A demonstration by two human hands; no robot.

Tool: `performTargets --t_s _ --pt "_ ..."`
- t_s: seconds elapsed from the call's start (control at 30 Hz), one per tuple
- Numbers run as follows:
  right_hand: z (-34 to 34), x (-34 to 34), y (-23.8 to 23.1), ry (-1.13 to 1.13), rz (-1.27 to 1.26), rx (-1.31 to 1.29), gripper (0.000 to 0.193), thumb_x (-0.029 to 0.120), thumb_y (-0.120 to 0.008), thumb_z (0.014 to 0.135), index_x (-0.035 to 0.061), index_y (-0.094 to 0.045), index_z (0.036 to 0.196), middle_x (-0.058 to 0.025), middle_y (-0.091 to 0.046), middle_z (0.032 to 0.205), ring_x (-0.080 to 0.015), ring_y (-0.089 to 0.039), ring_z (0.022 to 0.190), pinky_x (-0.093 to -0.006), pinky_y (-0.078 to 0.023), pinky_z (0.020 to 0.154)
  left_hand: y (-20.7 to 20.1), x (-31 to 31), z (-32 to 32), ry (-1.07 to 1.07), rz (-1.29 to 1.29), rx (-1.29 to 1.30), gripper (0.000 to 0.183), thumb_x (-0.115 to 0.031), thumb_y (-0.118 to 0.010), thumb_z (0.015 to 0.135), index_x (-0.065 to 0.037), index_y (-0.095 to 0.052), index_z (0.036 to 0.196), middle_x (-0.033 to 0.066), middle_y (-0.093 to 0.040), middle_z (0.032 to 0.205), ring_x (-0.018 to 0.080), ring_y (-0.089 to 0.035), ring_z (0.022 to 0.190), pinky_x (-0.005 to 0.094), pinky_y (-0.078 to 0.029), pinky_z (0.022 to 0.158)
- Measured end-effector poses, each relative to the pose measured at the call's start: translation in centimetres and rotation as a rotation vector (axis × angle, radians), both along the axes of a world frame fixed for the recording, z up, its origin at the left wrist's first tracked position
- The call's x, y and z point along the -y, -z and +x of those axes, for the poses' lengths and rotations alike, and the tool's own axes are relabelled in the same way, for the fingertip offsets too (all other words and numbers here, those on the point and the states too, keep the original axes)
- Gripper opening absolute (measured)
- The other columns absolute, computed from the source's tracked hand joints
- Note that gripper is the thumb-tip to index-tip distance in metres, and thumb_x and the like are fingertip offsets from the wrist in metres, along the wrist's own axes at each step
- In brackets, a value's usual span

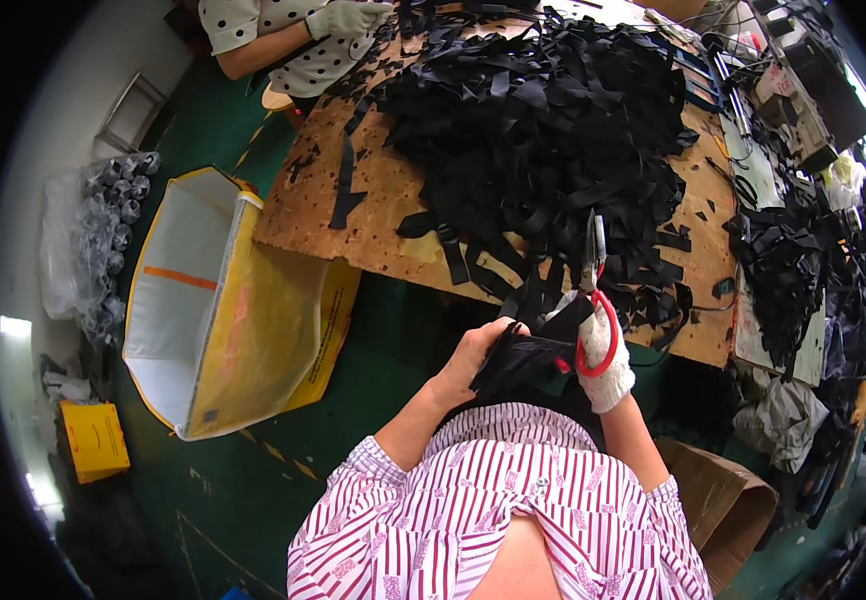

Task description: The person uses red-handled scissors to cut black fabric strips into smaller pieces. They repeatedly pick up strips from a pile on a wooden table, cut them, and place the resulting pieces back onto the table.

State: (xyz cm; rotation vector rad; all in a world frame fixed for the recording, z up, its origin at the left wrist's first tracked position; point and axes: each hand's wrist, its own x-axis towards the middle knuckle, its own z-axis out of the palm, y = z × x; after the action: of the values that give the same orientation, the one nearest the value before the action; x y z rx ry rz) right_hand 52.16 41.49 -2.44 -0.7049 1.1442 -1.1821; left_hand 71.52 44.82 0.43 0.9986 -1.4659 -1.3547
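Close to my body, my left hand (471, 362) is bare and grips a bunch of black fabric strips (521, 364). In a white knitted glove, my right hand (608, 375) holds a pair of red-handled scissors (594, 275). The blades point away from me, over the table edge, and look nearly closed. The strips reach across to the gloved fingers; whether those fingers also grip them I cannot tell. Just beyond both hands, a large heap of black strips (543, 120) covers much of the wooden table (383, 225).
A yellow-and-white open bag (215, 330) stands on the floor to the left. Across the table's far left is another person's gloved hand (348, 18). More black strips (788, 265) pile on the right-hand bench. A cardboard box (718, 500) sits at my lower right.
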Motion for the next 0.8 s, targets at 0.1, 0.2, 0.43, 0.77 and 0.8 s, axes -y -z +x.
performTargets --t_s 0.1,0.2,0.43,0.77,0.8 --pt "0.0 -0.3 -3.2 -0.153 0.031 0.046 0.016 0.008 -0.053 0.082 0.0033 -0.055 0.097 0.0004 -0.051 0.069 -0.0088 -0.05 0.055 -0.0209 -0.039 0.051 1.6 -0.3 0.5 -0.04 0.434 -0.458 0.023 0.0 -0.062 0.08 -0.001 -0.055 0.101 -0.0016 -0.055 0.081 0.0012 -0.048 0.073 0.0163 -0.04 0.065" --pt "-0.1 -0.1 -4.7 -0.165 0.068 0.178 0.011 0.007 -0.056 0.08 0.0041 -0.054 0.091 0.0 -0.052 0.068 -0.0096 -0.051 0.055 -0.0223 -0.04 0.05 0.0 0.0 0.1 -0.052 0.35 -0.386 0.02 0.001 -0.06 0.082 -0.001 -0.055 0.102 -0.0014 -0.056 0.082 0.001 -0.05 0.073 0.0154 -0.04 0.066" --pt "0.6 -0.5 -3.8 -0.117 -0.029 -0.078 0.044 0.003 -0.066 0.077 0.0072 -0.041 0.113 -0.0025 -0.052 0.086 -0.0086 -0.051 0.068 -0.0232 -0.046 0.057 1.0 0.1 -1.4 -0.179 0.023 -0.182 0.024 0.003 -0.055 0.083 0.001 -0.054 0.106 0.001 -0.057 0.085 0.0036 -0.052 0.073 0.02 -0.043 0.062" --pt "1.3 -1.6 -1.7 -0.196 -0.363 -0.362 0.05 0.001 -0.07 0.074 0.0055 -0.038 0.112 -0.0031 -0.053 0.086 -0.0091 -0.053 0.072 -0.0228 -0.047 0.063 4.0 -0.1 -1.3 -0.207 0.17 -0.24 0.025 -0.009 -0.052 0.093 0.001 -0.055 0.116 0.0055 -0.057 0.086 0.0126 -0.057 0.067 0.0274 -0.046 0.065" --pt "1.0 -1.7 -1.7 -0.211 -0.296 -0.317 0.05 0.003 -0.072 0.075 0.0049 -0.039 0.112 -0.0024 -0.053 0.086 -0.0074 -0.053 0.071 -0.0216 -0.046 0.063 4.1 -0.5 -1.5 -0.275 0.112 -0.24 0.024 -0.009 -0.051 0.094 0.001 -0.055 0.115 0.0069 -0.058 0.09 0.0141 -0.06 0.07 0.0288 -0.047 0.069"
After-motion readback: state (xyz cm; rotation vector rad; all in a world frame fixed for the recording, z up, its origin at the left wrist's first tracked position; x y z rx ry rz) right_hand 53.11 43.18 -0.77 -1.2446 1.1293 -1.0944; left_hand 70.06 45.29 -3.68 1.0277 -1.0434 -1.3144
